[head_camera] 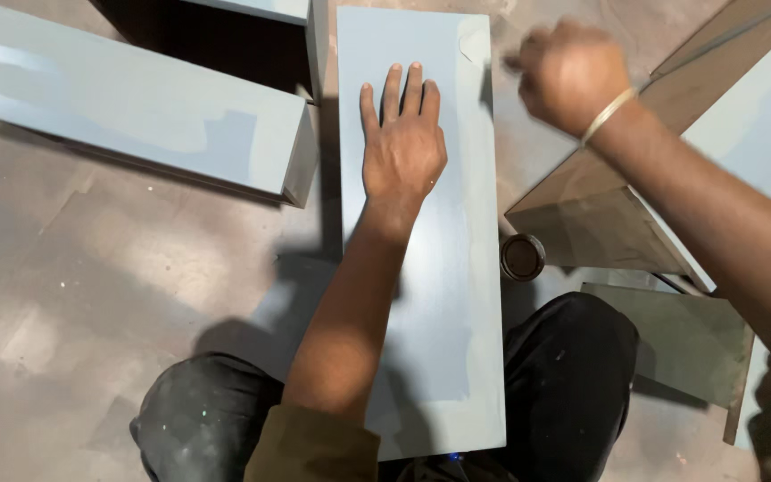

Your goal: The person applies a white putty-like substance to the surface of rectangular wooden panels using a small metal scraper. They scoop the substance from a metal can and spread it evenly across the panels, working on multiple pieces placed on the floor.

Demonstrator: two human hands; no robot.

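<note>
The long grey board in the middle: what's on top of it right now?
On the grey board the left hand lies flat, fingers spread, forearm along it. The right hand is blurred beside its far corner. The surface beneath the palm is hidden.

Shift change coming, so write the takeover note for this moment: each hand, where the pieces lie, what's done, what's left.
Left hand: flat, fingers spread, pressing on the long grey-blue board that lies on the floor across the knees.
Right hand: raised past the board's far right edge, blurred; its grip cannot be told.
Nearby: small round dark lid by the board's right edge; grey-blue box panel at left; stacked panels at right.
Done: board face looks evenly coated.
Left: pale patch at the far right corner.
</note>
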